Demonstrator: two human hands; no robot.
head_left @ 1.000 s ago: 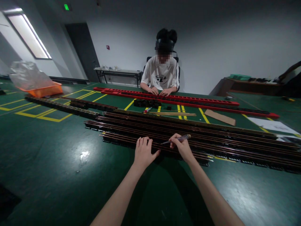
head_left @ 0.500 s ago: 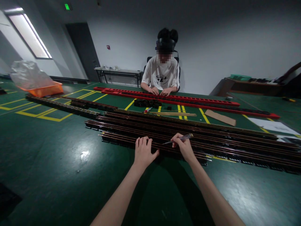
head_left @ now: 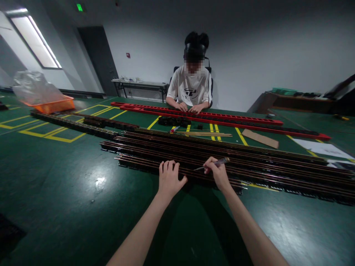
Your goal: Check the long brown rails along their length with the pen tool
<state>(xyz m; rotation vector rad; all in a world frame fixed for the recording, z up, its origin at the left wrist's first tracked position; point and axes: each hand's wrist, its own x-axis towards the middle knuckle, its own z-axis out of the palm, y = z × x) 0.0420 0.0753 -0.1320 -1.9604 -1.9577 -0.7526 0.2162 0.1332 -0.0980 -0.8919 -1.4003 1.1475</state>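
In front of me lies a long black strip with thin copper-coloured rails (head_left: 144, 164), nearest in a row of similar strips. My left hand (head_left: 169, 180) is on this strip, its bent fingers across the top and its thumb at the near side. My right hand (head_left: 217, 173) is closed around the handle of a screwdriver (head_left: 222, 161). The thin shaft slants down to the left, with its tip at the nearest strip, right of my left thumb. What the tip touches is too small to make out.
More rail strips (head_left: 277, 162) extend right and left across the green table (head_left: 83, 207). Beyond are thin wooden sticks (head_left: 208, 134), cardboard (head_left: 260, 138) and long red frames (head_left: 249, 120), where a co-worker's hands (head_left: 190, 108) rest. An orange basket (head_left: 55, 105) stands far left.
The nearest strip has shifted slightly left under my left hand, which stays in place. My right hand and the screwdriver have moved a little to the right.
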